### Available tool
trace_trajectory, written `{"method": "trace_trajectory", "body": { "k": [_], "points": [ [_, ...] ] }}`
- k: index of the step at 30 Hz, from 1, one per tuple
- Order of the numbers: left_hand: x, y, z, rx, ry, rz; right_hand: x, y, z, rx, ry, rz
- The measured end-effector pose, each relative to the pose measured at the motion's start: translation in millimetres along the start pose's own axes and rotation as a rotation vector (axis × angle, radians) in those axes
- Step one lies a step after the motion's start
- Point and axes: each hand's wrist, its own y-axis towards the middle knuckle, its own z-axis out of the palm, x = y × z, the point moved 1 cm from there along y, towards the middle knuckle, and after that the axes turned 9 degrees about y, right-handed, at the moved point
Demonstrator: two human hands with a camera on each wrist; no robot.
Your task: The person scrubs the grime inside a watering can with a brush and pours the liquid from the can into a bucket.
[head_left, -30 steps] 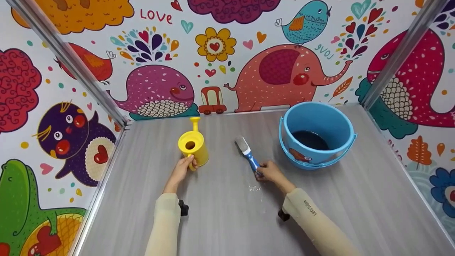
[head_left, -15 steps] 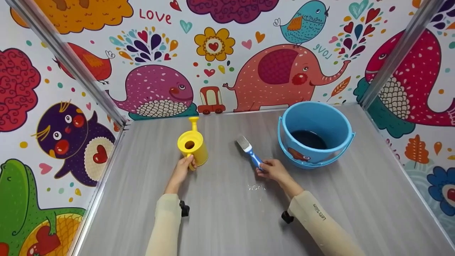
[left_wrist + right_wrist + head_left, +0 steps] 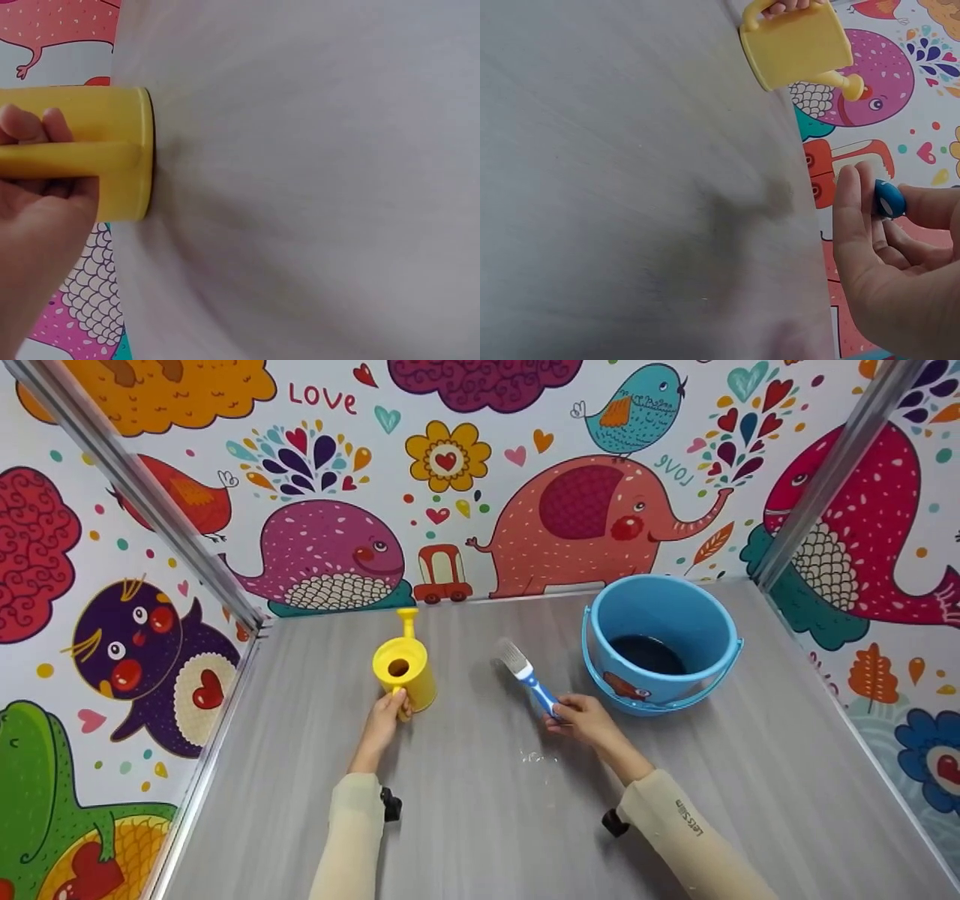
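My left hand (image 3: 386, 720) grips the handle of a yellow watering can (image 3: 421, 675), which stands upright on the grey surface. In the left wrist view, fingers wrap around the can's handle (image 3: 67, 160). To the right, my right hand (image 3: 589, 724) pinches the end of the blue and white handle of a brush (image 3: 538, 688). Its greyish head points away and to the left, with fine lines on it. The right wrist view shows only the blue handle end (image 3: 889, 199) between thumb and fingers; the head is hidden there.
A light blue bucket (image 3: 622, 634) with dark liquid in its bottom stands right of the brush, its handle lowered. Small wet drops (image 3: 538, 756) lie on the grey surface (image 3: 465, 810). Printed walls (image 3: 450, 525) close off the back and both sides.
The right hand has moved slightly right and tilted the brush, so its head now shows fine lines. The left hand keeps its grip on the watering can, and the view has shifted slightly.
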Motion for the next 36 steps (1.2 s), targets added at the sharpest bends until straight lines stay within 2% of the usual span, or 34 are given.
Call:
{"method": "trace_trajectory", "body": {
  "k": [7, 12, 17, 25, 28, 32, 36],
  "points": [
    [25.0, 13.6, 8.1, -0.022, -0.009, -0.023, 3, -7, -3, 0.049, 0.04, -0.041],
    [29.0, 14.5, 14.6, -0.045, 0.04, -0.017, 7, -12, -5, 0.072, 0.035, -0.064],
    [21.8, 13.0, 17.4, -0.019, 0.044, -0.009, 11, -16, -6, 0.077, 0.008, -0.074],
    [-15.3, -4.1, 20.3, 0.015, 0.095, 0.04, 19, -21, -6, 0.09, 0.009, -0.075],
    [-16.3, -4.9, 23.5, 0.014, 0.082, 0.064, 22, -23, -6, 0.097, 0.003, -0.077],
    [-10.1, -1.7, 28.8, 0.006, 0.082, 0.085, 25, -25, -5, 0.107, -0.003, -0.082],
    [-19.9, -7.3, 31.4, 0.008, 0.115, 0.096, 28, -27, -3, 0.112, 0.0, -0.094]
  ]
}}
